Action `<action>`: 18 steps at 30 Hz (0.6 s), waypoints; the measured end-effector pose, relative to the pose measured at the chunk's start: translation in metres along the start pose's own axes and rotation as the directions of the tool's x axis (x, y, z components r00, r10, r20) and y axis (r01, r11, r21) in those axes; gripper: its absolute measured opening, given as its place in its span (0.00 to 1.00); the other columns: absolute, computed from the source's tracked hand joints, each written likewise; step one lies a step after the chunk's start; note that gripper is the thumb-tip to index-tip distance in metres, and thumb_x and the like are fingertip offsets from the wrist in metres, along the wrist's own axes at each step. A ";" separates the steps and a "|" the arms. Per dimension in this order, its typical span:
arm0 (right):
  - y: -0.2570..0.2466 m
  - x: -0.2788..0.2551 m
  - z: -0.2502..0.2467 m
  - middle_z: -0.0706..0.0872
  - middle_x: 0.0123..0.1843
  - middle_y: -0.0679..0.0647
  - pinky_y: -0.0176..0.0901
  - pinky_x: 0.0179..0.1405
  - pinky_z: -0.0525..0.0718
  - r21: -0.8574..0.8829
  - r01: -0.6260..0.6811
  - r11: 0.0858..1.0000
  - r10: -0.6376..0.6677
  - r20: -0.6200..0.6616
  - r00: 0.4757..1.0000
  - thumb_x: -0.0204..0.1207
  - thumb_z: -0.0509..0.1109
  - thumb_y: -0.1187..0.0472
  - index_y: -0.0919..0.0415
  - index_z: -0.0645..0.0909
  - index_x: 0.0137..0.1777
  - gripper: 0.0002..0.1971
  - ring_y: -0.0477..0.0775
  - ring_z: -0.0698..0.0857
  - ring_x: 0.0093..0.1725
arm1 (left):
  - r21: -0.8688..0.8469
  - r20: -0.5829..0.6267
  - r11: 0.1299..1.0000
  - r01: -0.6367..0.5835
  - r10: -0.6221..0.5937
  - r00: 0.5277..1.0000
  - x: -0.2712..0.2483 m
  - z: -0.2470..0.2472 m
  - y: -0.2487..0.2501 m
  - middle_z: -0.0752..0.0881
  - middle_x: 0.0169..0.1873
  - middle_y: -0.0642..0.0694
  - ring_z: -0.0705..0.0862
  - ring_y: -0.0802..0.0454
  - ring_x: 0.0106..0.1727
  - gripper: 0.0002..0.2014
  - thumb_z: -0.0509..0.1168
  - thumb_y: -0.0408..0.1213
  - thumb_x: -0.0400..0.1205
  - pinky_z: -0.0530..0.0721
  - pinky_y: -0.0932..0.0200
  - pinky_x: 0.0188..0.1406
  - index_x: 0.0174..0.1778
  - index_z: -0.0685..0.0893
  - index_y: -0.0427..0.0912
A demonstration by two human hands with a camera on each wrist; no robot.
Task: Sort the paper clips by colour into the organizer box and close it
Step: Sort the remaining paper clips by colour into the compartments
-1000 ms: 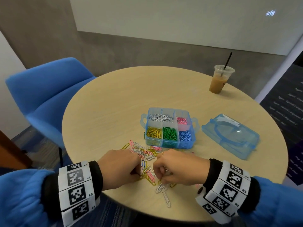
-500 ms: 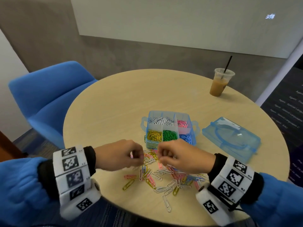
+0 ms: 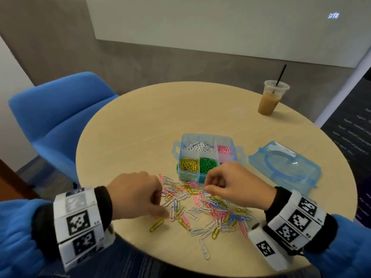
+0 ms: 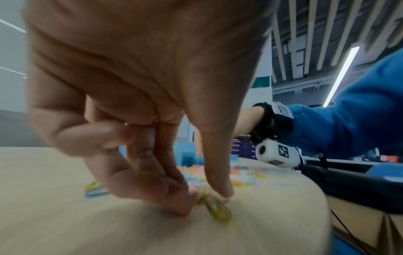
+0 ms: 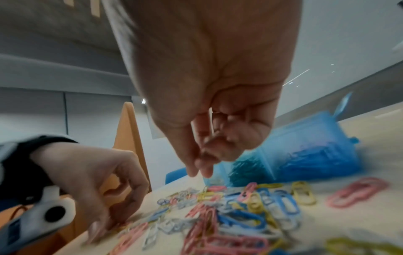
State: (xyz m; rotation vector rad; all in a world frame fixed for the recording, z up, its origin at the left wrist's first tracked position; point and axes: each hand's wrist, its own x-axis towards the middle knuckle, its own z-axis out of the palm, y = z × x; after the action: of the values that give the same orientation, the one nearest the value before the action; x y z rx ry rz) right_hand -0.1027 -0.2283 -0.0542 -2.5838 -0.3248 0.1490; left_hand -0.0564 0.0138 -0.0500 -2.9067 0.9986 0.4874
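A clear blue organizer box (image 3: 189, 177) stands open on the round table, with white, pink, yellow, green and blue clips in separate compartments. In front of it lies a loose pile of mixed paper clips (image 3: 208, 207). My left hand (image 3: 165, 215) is down at the pile's left edge. In the left wrist view its thumb and fingertips (image 4: 187, 205) pinch a yellow paper clip (image 4: 218, 209) against the table. My right hand (image 3: 207, 189) hovers over the pile just in front of the box. Its fingers are curled in, and a thin white clip (image 5: 210, 120) seems held between them.
The box's blue lid (image 3: 285, 167) lies on the table (image 3: 140, 127) to the right of the box. An iced coffee cup (image 3: 269, 101) with a straw stands at the far right. A blue chair (image 3: 60, 117) sits beyond the table's left edge.
My left hand has dropped from above the pile to its left edge and pinched a yellow clip. My right hand has drifted a little right, staying raised in front of the box.
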 end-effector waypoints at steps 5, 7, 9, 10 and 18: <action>-0.007 0.009 0.016 0.76 0.29 0.43 0.39 0.33 0.73 -0.192 -0.018 0.981 0.023 0.025 0.999 0.77 0.72 0.51 0.50 0.85 0.48 0.05 0.40 0.74 0.29 | -0.009 0.039 1.000 -0.016 0.016 0.999 -0.004 0.017 0.005 0.84 0.42 0.60 0.83 0.58 0.48 0.17 0.70 0.63 0.73 0.77 0.60 0.44 0.47 0.84 0.55; -0.012 0.015 0.019 0.76 0.37 0.44 0.41 0.37 0.73 -0.284 -0.047 0.958 0.062 0.043 0.997 0.77 0.70 0.50 0.49 0.84 0.51 0.06 0.45 0.77 0.37 | -0.036 0.031 0.998 -0.053 0.054 0.998 -0.005 0.016 0.006 0.85 0.44 0.61 0.81 0.61 0.45 0.12 0.70 0.57 0.75 0.76 0.62 0.43 0.49 0.85 0.57; -0.016 0.019 0.022 0.80 0.42 0.48 0.44 0.41 0.78 -0.318 -0.055 0.946 0.078 0.061 0.995 0.78 0.70 0.52 0.51 0.83 0.50 0.06 0.52 0.81 0.44 | -0.061 0.025 0.994 -0.091 0.093 0.995 -0.004 0.016 0.006 0.84 0.42 0.62 0.78 0.64 0.41 0.09 0.69 0.53 0.77 0.75 0.63 0.42 0.51 0.84 0.57; -0.018 0.020 0.024 0.83 0.44 0.49 0.46 0.44 0.80 -0.325 -0.050 0.944 0.078 0.075 0.994 0.78 0.70 0.53 0.53 0.83 0.49 0.05 0.54 0.83 0.47 | -0.068 0.021 0.992 -0.106 0.107 0.994 -0.004 0.017 0.006 0.83 0.41 0.62 0.78 0.64 0.41 0.09 0.68 0.51 0.77 0.76 0.64 0.43 0.51 0.84 0.57; -0.012 0.016 0.019 0.84 0.35 0.49 0.47 0.40 0.86 -0.314 -0.018 0.949 0.049 0.091 0.995 0.78 0.67 0.59 0.57 0.85 0.42 0.06 0.52 0.84 0.37 | -0.065 -0.019 0.965 -0.254 0.254 0.967 -0.002 0.023 -0.003 0.81 0.40 0.59 0.79 0.60 0.44 0.04 0.65 0.48 0.77 0.79 0.60 0.43 0.46 0.79 0.56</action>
State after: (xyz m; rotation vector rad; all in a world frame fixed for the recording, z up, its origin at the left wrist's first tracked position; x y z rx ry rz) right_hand -0.0930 -0.2049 -0.0643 -2.9042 -0.3655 0.2560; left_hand -0.0627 0.0204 -0.0710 -2.8529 1.3929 0.5243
